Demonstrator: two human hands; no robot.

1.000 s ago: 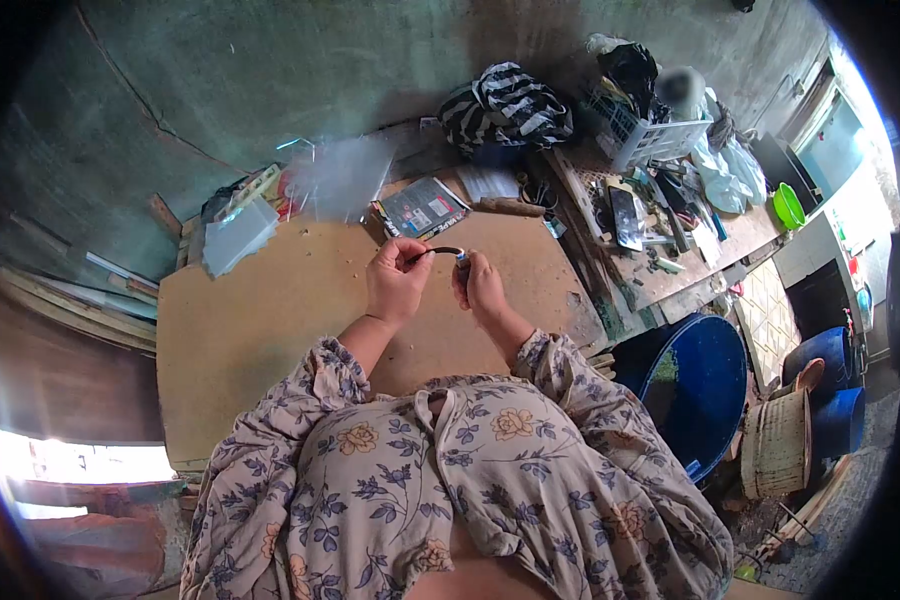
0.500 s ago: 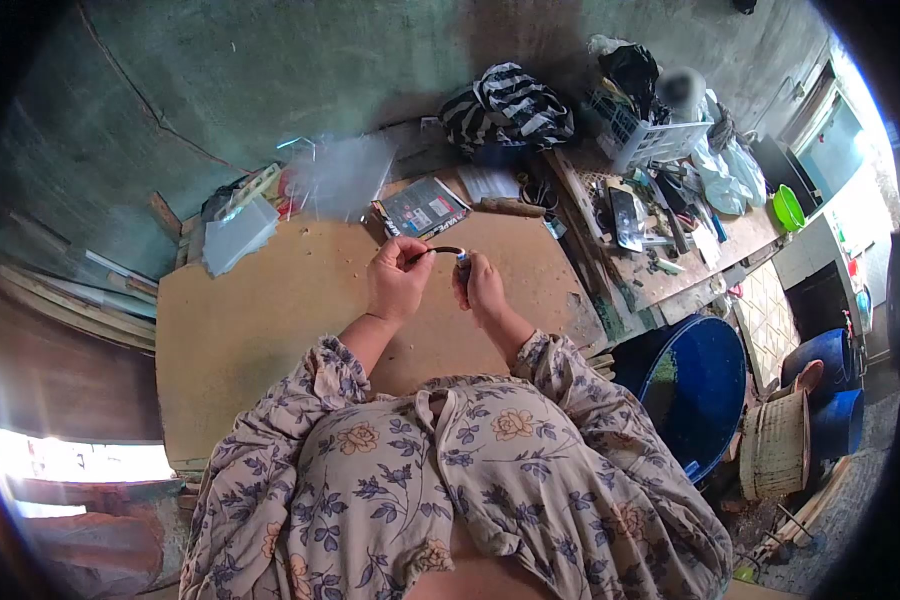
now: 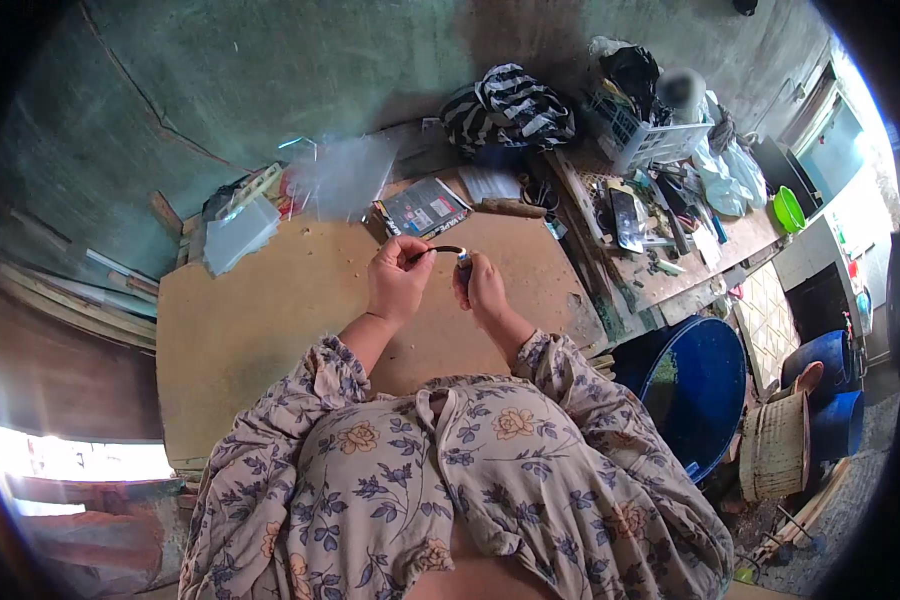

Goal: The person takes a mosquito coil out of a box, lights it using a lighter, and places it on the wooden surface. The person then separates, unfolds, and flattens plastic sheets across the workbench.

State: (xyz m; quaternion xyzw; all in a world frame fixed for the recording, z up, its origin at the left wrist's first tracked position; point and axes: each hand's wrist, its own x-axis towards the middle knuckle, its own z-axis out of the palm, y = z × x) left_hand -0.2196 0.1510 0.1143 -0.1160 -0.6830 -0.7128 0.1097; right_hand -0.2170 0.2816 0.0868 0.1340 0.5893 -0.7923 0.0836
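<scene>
A thin dark curved strip (image 3: 444,248) arches between my two hands above the brown board (image 3: 260,300). My left hand (image 3: 400,280) pinches one end of it between thumb and fingers. Closed around a small dark lighter-like object (image 3: 463,270) is my right hand (image 3: 482,285); the object's bright top is at the strip's other end. Whether a flame burns there I cannot make out. Just beyond the hands lies a dark flat box (image 3: 422,208).
Clear plastic sheets (image 3: 240,235) lie at the board's back left. A striped bag (image 3: 507,108) and a grey crate (image 3: 660,145) stand at the back. Tools and a phone (image 3: 626,218) cover the right bench, above a large blue barrel (image 3: 695,395). A green bowl (image 3: 788,208) is farther right.
</scene>
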